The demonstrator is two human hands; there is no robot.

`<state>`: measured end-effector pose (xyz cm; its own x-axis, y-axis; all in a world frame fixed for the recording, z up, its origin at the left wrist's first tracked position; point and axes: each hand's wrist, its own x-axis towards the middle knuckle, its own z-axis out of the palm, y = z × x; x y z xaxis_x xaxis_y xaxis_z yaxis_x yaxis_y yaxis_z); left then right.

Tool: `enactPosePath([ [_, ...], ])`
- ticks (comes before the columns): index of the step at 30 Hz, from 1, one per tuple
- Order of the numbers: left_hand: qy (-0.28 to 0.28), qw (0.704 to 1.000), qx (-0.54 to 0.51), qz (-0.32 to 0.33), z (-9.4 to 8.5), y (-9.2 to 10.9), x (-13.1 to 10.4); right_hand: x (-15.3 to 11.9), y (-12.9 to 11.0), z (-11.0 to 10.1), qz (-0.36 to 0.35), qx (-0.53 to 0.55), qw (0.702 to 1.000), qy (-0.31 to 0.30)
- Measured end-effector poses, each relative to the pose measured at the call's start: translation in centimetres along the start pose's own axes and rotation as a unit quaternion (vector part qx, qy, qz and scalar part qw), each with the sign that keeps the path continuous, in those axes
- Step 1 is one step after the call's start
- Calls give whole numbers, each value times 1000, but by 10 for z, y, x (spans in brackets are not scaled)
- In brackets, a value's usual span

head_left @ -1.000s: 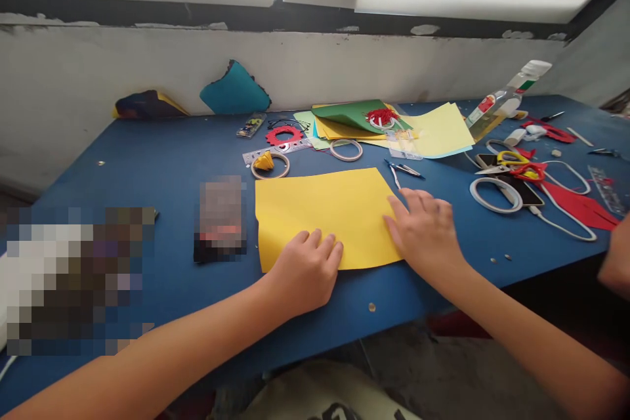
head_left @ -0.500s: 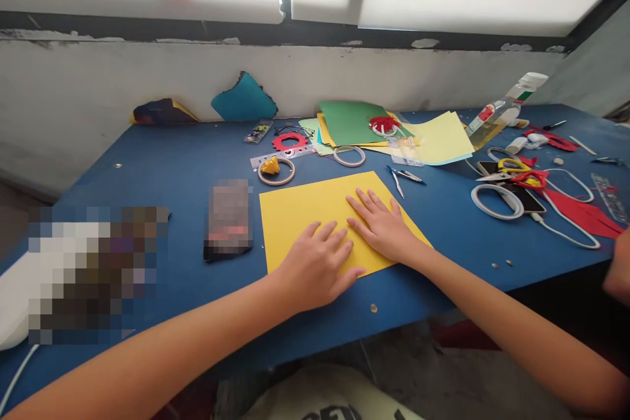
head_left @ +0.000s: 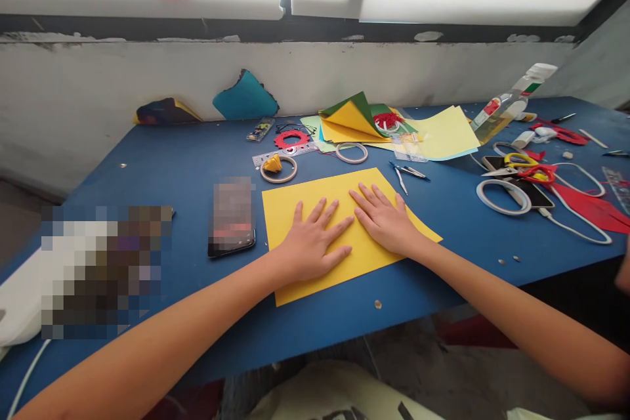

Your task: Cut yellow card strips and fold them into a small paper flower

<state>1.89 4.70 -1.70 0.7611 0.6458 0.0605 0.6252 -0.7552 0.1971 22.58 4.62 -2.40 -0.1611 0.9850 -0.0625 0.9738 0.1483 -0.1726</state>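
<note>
The left hand (head_left: 309, 244) and right hand (head_left: 390, 224) lay flat, spread, on yellow rectangular paper (head_left: 366, 256), longways roughly along the blue tabletop (head_left: 335, 316)'s near edge.

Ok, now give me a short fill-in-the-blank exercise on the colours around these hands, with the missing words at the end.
1. The left hand and the right hand rest, fingers spread, on a ____ sheet of paper.
2. The tabletop beneath that sheet is ____.
3. The cap on the clear bottle is ____.
4. The gear-edged ring near the ruler is ____.

Missing words: yellow; blue; white; red.
</note>
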Motion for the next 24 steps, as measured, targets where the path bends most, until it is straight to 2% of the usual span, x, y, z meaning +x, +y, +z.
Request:
enactPosePath([
  [13,-33,999,-16,0,-6,-1,0,-4,-12,-4,51,-11,999,6],
  [19,-38,999,1,13,-6,-3,2,18,-19,-10,79,-11,997,20],
  [24,-34,999,7,22,-3,-4,3,44,-21,0,101,-11,993,57],
])
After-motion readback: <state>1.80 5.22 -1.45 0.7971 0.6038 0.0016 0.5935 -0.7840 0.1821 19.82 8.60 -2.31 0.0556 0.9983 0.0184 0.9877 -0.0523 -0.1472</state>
